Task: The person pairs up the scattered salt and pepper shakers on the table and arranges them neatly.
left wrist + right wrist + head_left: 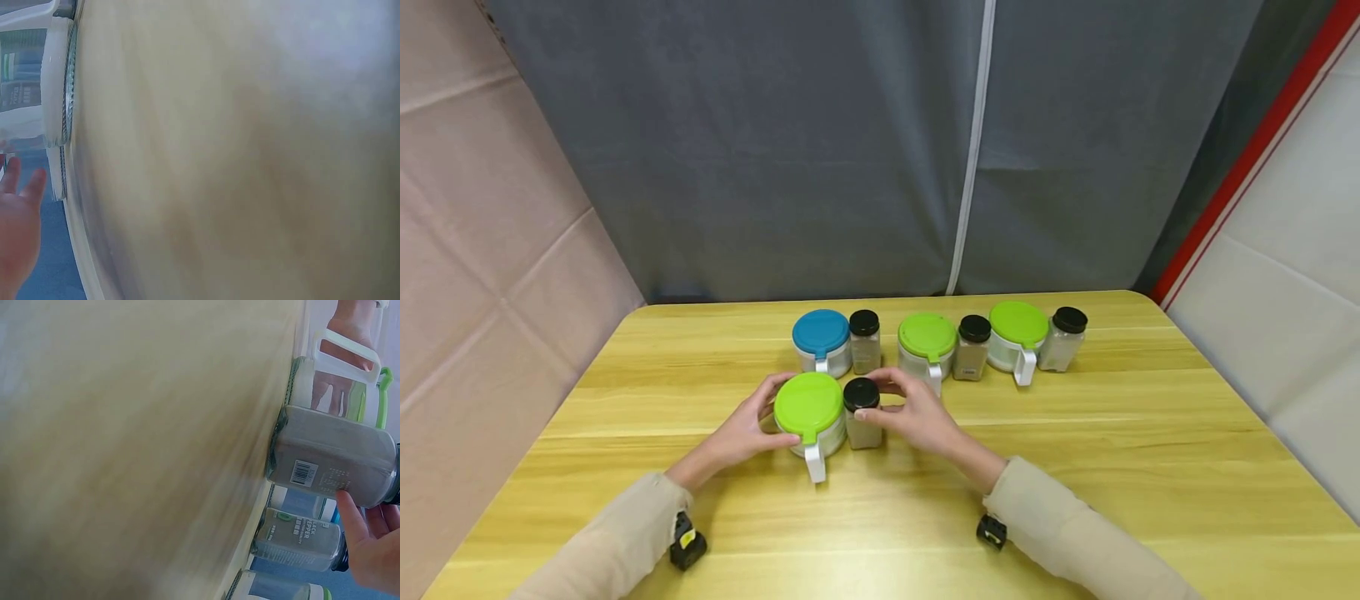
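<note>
My left hand (748, 425) grips the near green-lidded glass seasoning jar (810, 406) from its left, thumb at the front and fingers behind. The jar stands upright, its white handle pointing toward me. Just right of it, my right hand (921, 414) holds a black-capped spice jar (862, 425) between thumb and fingers. In the right wrist view this spice jar (331, 456) shows grey-brown contents and a barcode label, and the right hand's fingertips touch its side. The left wrist view catches only part of the left hand (22, 231) beside clear glass.
Behind stand a blue-lidded jar (821, 333), a black-capped jar (865, 343), a green-lidded jar (927, 337), another spice jar (972, 350), a second green-lidded jar (1018, 325) and a pale-filled spice jar (1063, 340). A grey curtain (775, 167) hangs past the wooden table's (1112, 483) far edge.
</note>
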{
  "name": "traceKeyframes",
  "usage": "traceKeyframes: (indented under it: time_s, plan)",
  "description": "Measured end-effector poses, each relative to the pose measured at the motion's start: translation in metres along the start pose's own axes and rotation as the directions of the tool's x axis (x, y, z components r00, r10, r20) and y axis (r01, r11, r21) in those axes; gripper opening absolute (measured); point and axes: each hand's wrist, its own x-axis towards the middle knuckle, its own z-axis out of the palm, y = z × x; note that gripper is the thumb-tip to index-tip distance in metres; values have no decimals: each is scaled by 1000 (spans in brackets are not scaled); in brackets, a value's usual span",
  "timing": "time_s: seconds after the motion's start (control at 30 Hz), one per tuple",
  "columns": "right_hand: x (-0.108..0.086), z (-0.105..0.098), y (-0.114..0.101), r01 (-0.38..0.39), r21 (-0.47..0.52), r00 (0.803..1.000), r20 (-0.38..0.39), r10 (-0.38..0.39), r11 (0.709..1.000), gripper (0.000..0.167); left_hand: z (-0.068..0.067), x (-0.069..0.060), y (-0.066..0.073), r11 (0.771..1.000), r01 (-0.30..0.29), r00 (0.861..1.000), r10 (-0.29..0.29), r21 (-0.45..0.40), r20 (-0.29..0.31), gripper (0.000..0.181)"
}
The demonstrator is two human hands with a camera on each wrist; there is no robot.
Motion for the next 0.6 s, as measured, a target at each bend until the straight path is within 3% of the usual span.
traceKeyframes:
  time_s: [0.1,0.37,0.6]
  plan:
    - [0,0,3,2,10,1000,8,-2,1000,45,0,0,4,1000,-18,1000,18,1,-1,77]
    - [-6,-6,-14,-11,45,999,37,10,999,48,-1,2,43,995,-104,993,104,-1,-49,72]
    - [-16,-24,-35,-25,45,1000,4,24,999,46,1,15,68,980,-199,967,201,32,-158,71]
